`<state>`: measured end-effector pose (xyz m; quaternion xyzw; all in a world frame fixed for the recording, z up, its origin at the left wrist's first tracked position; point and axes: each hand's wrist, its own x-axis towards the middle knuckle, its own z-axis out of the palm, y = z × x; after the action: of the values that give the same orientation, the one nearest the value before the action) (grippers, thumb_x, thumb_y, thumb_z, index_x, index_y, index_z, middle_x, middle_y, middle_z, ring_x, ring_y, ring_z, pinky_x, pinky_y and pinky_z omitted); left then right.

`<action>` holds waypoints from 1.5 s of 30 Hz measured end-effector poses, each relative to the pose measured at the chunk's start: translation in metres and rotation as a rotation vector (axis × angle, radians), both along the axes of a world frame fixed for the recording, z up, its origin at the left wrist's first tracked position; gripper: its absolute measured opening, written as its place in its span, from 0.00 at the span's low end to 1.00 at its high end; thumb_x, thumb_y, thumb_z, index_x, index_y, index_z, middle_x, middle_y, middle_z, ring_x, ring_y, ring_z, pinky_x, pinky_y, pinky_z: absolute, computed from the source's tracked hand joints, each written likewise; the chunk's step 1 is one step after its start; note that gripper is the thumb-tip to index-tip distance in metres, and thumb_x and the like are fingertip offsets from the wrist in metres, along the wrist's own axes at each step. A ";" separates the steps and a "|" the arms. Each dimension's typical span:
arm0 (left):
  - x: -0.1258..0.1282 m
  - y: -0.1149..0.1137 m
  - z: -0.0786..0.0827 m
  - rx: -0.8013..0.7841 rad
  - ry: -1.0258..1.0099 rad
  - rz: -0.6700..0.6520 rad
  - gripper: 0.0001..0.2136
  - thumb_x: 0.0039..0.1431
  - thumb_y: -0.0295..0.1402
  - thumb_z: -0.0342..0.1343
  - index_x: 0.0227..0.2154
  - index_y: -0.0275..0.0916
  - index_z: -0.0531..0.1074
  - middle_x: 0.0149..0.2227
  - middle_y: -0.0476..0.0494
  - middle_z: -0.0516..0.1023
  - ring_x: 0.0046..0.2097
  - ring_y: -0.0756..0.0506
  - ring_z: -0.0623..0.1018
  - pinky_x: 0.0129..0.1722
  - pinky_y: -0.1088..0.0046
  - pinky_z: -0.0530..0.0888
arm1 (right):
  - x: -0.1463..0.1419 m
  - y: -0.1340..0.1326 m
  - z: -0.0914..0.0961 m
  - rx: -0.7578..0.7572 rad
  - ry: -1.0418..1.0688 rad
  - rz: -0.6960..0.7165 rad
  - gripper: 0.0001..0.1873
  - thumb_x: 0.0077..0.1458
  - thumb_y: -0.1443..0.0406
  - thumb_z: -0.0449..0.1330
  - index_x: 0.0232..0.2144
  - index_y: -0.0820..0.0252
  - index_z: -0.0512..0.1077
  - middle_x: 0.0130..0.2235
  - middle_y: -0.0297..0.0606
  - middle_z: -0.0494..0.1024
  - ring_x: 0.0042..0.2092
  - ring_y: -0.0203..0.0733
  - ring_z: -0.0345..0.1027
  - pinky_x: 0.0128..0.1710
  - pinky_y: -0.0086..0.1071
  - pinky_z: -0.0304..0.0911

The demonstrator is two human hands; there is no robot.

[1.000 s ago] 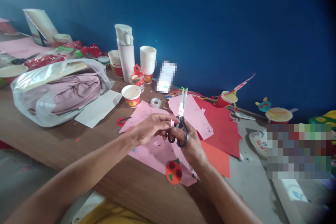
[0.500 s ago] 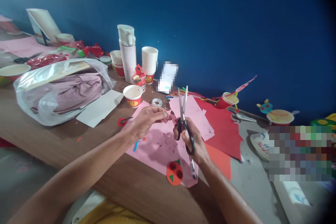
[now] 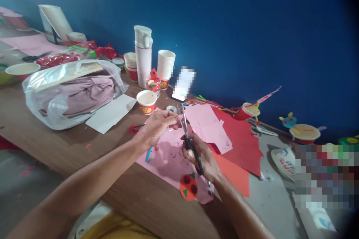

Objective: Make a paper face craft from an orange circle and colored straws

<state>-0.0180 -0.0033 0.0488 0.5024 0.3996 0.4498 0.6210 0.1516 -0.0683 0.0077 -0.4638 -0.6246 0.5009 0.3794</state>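
Observation:
My left hand (image 3: 157, 124) pinches a small piece of pink paper (image 3: 177, 124) between thumb and fingers. In my right hand (image 3: 206, 158) is a pair of black-handled scissors (image 3: 191, 147), blades pointing up and nearly together beside the pink piece. Whether the blades touch the paper, I cannot tell. Below both hands lies a pink sheet (image 3: 165, 164) dotted with dark scraps. On its front edge rests an orange paper face (image 3: 185, 189) with dark round eyes and green triangles. A pen (image 3: 209, 186) lies partly under my right wrist, and a blue strip (image 3: 148, 155) is near my left.
A paper cup (image 3: 146, 102), a tape roll (image 3: 171, 109) and a phone (image 3: 183, 82) stand or lie behind my hands. Further back are a tall flask (image 3: 143, 59) and stacked cups (image 3: 166, 65). Left is a plastic bag (image 3: 70, 93); right, red paper (image 3: 241, 145).
The scissor blades have swung from spread apart to nearly together and moved left, up to the pink piece. My left hand keeps its pinch. The view has shifted slightly.

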 end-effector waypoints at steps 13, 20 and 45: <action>0.002 -0.002 -0.002 -0.008 0.013 -0.038 0.06 0.49 0.28 0.54 0.19 0.35 0.73 0.21 0.48 0.72 0.28 0.52 0.70 0.32 0.74 0.64 | -0.001 -0.002 0.001 -0.022 -0.023 -0.053 0.22 0.48 0.53 0.59 0.43 0.57 0.64 0.27 0.33 0.67 0.29 0.36 0.60 0.28 0.29 0.58; 0.000 0.000 -0.007 0.042 -0.004 -0.084 0.08 0.50 0.26 0.52 0.20 0.35 0.73 0.22 0.48 0.72 0.28 0.52 0.70 0.32 0.74 0.64 | -0.001 -0.002 0.002 -0.053 -0.045 -0.084 0.21 0.48 0.54 0.59 0.42 0.57 0.65 0.27 0.32 0.68 0.29 0.36 0.59 0.29 0.29 0.58; 0.001 -0.001 -0.006 -0.103 -0.068 -0.124 0.04 0.48 0.27 0.55 0.21 0.34 0.71 0.22 0.49 0.72 0.28 0.52 0.71 0.33 0.74 0.67 | -0.002 -0.003 0.001 -0.081 -0.006 -0.117 0.21 0.48 0.53 0.60 0.41 0.58 0.66 0.26 0.33 0.68 0.26 0.34 0.59 0.26 0.28 0.58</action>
<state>-0.0167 -0.0039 0.0431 0.4782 0.3689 0.4061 0.6858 0.1496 -0.0711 0.0087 -0.5159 -0.5769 0.5014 0.3868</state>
